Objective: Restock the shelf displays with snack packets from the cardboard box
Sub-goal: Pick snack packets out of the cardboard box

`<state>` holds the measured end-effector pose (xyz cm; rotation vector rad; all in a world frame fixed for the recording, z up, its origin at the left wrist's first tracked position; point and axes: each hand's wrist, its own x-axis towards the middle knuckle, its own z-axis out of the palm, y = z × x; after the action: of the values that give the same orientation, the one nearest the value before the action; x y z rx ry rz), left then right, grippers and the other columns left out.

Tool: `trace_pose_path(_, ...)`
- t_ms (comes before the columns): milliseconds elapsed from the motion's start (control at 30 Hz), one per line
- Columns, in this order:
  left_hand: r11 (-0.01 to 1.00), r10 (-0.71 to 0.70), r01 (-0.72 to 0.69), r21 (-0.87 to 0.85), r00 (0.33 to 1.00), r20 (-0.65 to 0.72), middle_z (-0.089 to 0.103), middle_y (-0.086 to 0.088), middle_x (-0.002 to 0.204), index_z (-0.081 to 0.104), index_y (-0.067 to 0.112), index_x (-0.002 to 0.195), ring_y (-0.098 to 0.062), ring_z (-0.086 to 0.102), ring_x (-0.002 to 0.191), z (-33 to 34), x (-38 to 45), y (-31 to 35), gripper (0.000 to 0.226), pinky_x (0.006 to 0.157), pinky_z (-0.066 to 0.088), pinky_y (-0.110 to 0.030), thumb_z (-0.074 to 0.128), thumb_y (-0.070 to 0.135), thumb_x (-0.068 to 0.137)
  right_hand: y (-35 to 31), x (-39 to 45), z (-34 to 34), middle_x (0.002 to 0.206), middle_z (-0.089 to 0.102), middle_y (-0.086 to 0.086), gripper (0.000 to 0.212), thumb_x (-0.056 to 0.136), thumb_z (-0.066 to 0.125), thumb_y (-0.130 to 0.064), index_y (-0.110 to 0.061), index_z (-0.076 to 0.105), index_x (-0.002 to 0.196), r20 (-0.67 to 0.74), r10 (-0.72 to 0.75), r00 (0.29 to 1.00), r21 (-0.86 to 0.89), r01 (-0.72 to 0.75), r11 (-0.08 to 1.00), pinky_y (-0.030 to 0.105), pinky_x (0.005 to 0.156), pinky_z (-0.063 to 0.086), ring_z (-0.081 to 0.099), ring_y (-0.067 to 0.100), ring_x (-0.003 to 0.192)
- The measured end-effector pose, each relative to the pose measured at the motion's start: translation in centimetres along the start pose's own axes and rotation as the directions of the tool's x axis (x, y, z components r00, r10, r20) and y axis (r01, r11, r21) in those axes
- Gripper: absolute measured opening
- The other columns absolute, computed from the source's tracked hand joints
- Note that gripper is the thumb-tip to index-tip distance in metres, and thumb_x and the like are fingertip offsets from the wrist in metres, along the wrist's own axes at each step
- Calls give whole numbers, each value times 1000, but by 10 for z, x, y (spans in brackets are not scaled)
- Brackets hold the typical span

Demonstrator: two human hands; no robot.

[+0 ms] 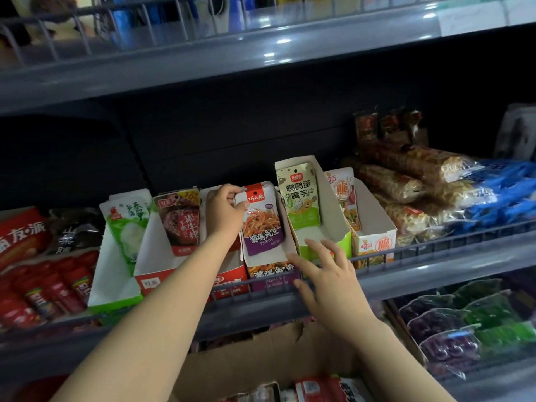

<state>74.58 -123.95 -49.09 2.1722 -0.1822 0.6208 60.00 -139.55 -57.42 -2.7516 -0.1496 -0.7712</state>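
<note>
Left hand [224,210] pinches the glossy purple-and-white foil snack packet [262,220] in its cardboard display tray [291,242]; right hand [327,274], fingers spread wide, hovers beside that tray.

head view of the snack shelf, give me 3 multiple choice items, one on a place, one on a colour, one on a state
1. Where does the cardboard box sit?
A. on the top shelf
B. below the shelf with the display trays
C. inside the green tray

2. What colour is the lower part of the squid packet that the left hand grips?
A. purple
B. blue
C. yellow

3. How is the right hand?
A. clenched on a packet
B. fingers spread, holding nothing
C. out of view

Answers:
1. B, its flaps show under the front rail of that shelf.
2. A, a purple band runs under the orange squid picture.
3. B, the straight fingers lie by the front of the purple tray with nothing in them.
</note>
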Motion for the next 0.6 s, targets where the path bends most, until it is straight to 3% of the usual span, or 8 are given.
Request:
trace_pose_path(100,995,-30,28,-98,1000,-10,52,1,123,60,17,116,-7,52,104,-9,-26,6,27,72,36,-1,64,16,88,-3,-5,-1,158,16,1,52,94,50,-37,-38,34,143,63,52,997,73,-57,996,52,114,15,6,30,146)
trace_pose_path(233,969,-54,46,-243,998,-25,59,7,117,61,29,107,-5,55,105,-27,-79,5,18,90,46,-22,62,27,89,-11,-27,-8,143,46,8,46,85,55,-35,-29,55,130,-42,50,998,83,-47,995,54,100,36,28,30,134)
trace_pose_path(367,925,-114,130,-358,991,66,63,12,104,63,33,95,0,56,97,-47,-150,8,11,79,42,-13,62,23,89,-14,-61,-12,119,63,3,42,84,49,-40,-23,64,119,-58,24,998,199,-12,980,46,93,46,38,22,115)
trace_pose_path(467,893,-162,222,-391,970,182,66,9,98,66,26,94,-3,59,92,-49,-196,-4,10,79,46,-17,63,19,88,-18,-80,-11,122,58,-2,41,88,61,-31,-24,57,128,127,68,990,323,-106,941,35,103,38,39,20,117)
trace_pose_path(533,882,-217,300,-363,943,252,65,6,96,67,22,95,-2,59,87,-46,-222,-17,9,73,45,-9,63,16,89,-20,-91,-6,127,55,-4,44,88,62,-31,-26,53,131,281,73,957,329,-168,929,28,104,31,39,19,122)
trace_pose_path(600,869,-278,384,-311,900,335,65,6,93,66,19,95,-2,57,82,-39,-244,-32,10,67,44,-5,62,12,89,-20,-100,0,129,56,-2,44,88,63,-32,-25,54,131,428,73,901,336,-233,913,24,101,33,45,17,122)
